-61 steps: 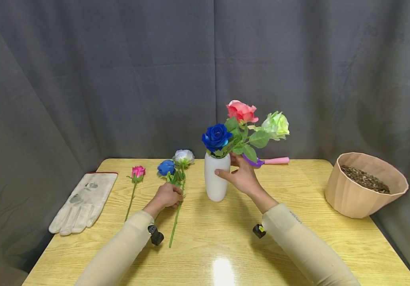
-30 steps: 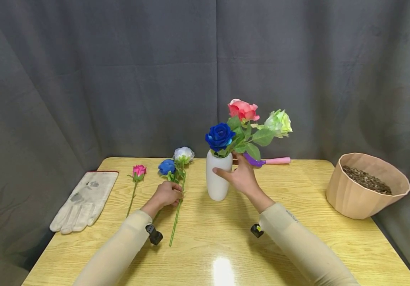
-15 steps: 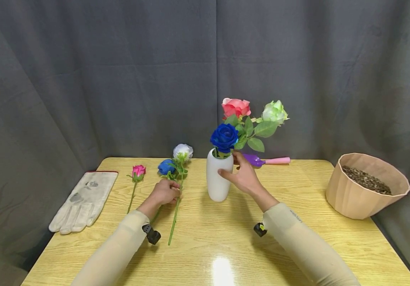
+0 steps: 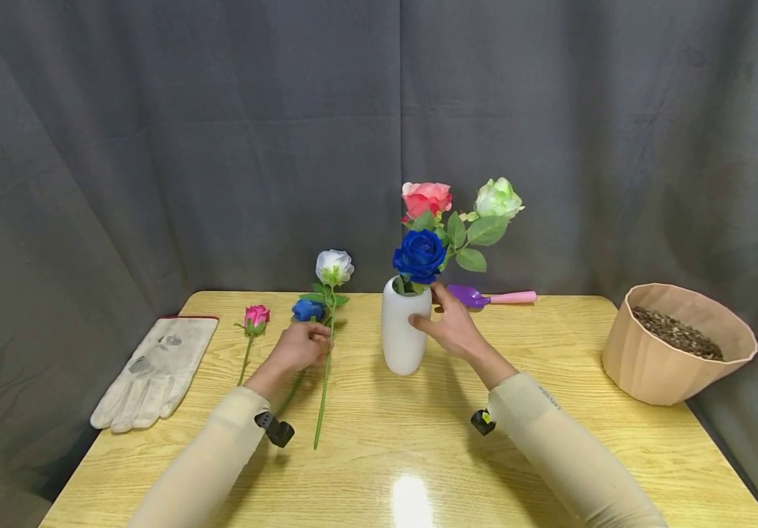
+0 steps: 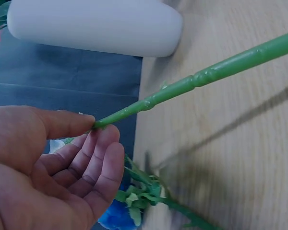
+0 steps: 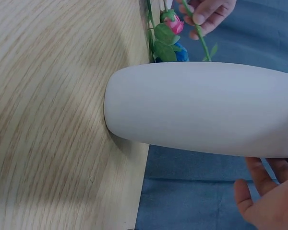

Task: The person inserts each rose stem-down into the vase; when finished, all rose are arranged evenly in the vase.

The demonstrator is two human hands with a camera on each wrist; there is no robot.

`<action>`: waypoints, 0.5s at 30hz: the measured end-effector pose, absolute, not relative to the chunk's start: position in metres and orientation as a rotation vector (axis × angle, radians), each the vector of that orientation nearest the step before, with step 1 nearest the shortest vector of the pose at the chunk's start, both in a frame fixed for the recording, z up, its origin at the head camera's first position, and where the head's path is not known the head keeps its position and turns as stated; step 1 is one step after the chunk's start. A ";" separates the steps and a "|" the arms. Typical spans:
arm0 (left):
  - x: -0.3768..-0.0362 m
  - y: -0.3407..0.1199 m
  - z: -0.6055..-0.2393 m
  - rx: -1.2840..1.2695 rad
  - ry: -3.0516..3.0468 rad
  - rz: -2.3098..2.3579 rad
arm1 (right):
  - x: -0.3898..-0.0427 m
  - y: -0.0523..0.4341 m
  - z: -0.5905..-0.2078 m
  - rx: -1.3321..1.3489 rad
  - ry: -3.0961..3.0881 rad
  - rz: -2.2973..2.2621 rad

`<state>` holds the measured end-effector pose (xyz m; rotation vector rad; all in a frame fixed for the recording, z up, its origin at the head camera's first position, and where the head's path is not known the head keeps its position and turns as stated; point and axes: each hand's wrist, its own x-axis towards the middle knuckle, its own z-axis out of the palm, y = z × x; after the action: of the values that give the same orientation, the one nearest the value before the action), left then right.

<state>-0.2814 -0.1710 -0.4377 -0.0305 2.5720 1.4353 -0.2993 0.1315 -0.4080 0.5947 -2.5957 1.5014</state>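
Here, item by item, from the largest down.

Table: pale wood, carrying everything listed; a grey curtain hangs behind it.

Pot: tan, ribbed, filled with brown grit, at the right edge, well apart from both hands.

Glove: white, lying flat at the left edge, out of the way of the stems.

Vase: white, upright at the centre of the table. It holds three roses: blue, pink and pale green, which lean right and seem to rest on the rim.

Right hand: curled against the vase's right side near the neck, thumb across the front, apparently steadying it; whether the far fingers press the vase or a stem cannot be told.

Left hand: thumb and fingertips pinch the stem of the white rose. The bloom is raised off the table just left of the vase, the stem's foot near the wood; a pinch partway along lets the stem pivot.

Trowel: purple blade, pink handle, lying behind the vase.

Loose blue rose: lying on the table beside the left hand.

Small pink rosebud: flat on the table between glove and hand.
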 end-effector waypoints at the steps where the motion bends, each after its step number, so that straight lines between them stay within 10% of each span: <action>1: -0.282 -0.171 -0.436 -0.020 2.578 1.432 | -0.299 0.132 -0.408 0.598 -2.593 1.504; 15: -0.282 -0.174 -0.401 0.076 2.614 1.584 | -0.298 0.132 -0.408 0.596 -2.603 1.517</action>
<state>-0.2824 -0.1745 -0.4006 0.0764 2.6136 1.5842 -0.2981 0.1322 -0.4079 0.5963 -2.6034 1.5168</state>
